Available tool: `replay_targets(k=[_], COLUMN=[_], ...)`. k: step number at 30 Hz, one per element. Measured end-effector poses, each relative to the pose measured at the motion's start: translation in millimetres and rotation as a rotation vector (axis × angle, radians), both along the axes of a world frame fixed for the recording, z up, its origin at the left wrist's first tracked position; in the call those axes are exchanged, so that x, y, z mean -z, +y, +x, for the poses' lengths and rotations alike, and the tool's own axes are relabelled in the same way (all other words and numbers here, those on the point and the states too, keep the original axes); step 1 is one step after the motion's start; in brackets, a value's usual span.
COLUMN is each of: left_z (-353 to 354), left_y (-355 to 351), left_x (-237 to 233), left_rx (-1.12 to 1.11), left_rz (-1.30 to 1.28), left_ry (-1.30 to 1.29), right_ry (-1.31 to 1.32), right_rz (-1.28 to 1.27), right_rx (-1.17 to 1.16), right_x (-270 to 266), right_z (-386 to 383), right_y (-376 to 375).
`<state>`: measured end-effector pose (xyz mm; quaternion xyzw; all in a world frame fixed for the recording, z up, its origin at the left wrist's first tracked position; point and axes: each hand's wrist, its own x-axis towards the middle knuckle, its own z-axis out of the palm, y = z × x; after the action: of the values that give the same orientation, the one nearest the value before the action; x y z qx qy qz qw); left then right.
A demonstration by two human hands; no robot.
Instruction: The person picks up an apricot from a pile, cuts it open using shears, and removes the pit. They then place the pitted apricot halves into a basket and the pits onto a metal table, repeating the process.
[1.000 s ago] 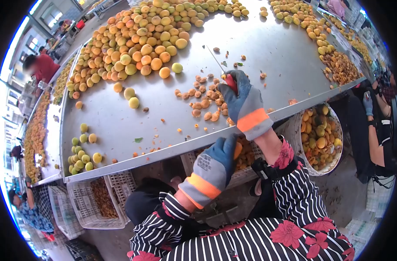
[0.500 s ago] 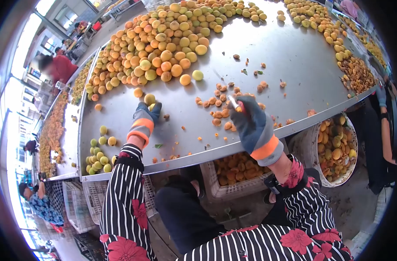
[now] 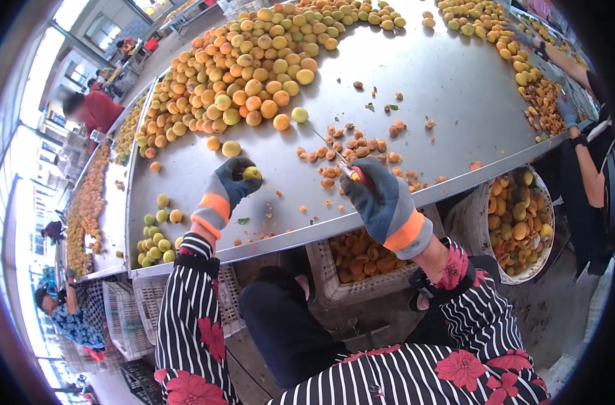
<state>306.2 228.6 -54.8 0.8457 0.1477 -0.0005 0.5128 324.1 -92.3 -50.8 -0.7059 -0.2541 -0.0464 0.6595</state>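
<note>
My left hand (image 3: 228,186), in a grey glove with an orange cuff, is closed around a yellow-green apricot (image 3: 252,173) just above the steel table (image 3: 449,94). My right hand (image 3: 378,196), gloved the same way, grips a thin knife (image 3: 334,154) with its blade pointing up and left over a scatter of apricot pits (image 3: 351,145). A large heap of orange and yellow apricots (image 3: 253,61) lies beyond both hands.
A white crate of halved apricots (image 3: 361,260) sits under the table edge, a round basket of apricots (image 3: 520,223) to its right. A small pile of green apricots (image 3: 152,246) lies left. Another person's arm (image 3: 591,175) is at right; people work at far left.
My left hand rose from the crate below the table, reached to a loose apricot on the table, and now holds it lifted. My right hand with the knife drew slightly back toward me.
</note>
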Motion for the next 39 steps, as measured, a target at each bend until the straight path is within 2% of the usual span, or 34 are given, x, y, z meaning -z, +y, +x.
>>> replay_targets(k=[4,7,8,11,12,15,16,18,20,29,35,39], left_z=[-18,-33,-38,-50,-55,-63,-65,-67,-68,-74,-73,-88], left_y=[-50,-88,-103,-128,-137,-151,-154,-157,-161,-143,-131,-85], left_x=[-46,-71,-83,-91,-91,-91,-92,-87,-83,-92,-83,-63], left_rx=[0.091,0.129,0.111,0.113,0.096,0.077,0.034,0.079,0.094,0.082,0.088,0.038], left_rz=[-0.222,-0.177,-0.128,-0.061,-0.073,-0.041,-0.132,0.031,0.204,0.471,0.399,0.405], left_ry=[0.008,0.021,0.045,-0.046,-0.122,-0.23,-0.158,-0.286,-0.422,-0.392,-0.356,-0.152], right_ry=[0.208,0.565,0.585,0.61,0.465,0.499,0.548,0.646,0.625,0.608,0.587,0.57], right_rz=[0.057,0.259,0.257,0.33,0.219,0.27,0.289,0.325,0.383,0.319,0.28,0.317], right_rx=[-0.103,-0.325,-0.323,-0.447,-0.452,-0.434,-0.421,-0.393,-0.401,-0.386,-0.389,-0.368], right_x=[-11,-20,-29,-36,-31,-31,-32,-35,-29,-30,-28,-20], right_z=[-1,-6,-11,-21,-21,-26,-25,-22,-19,-18,-24,-25], right_y=[-2,-4,-3,-5,-5,-7,-8,-12,-14,-15,-8,-6])
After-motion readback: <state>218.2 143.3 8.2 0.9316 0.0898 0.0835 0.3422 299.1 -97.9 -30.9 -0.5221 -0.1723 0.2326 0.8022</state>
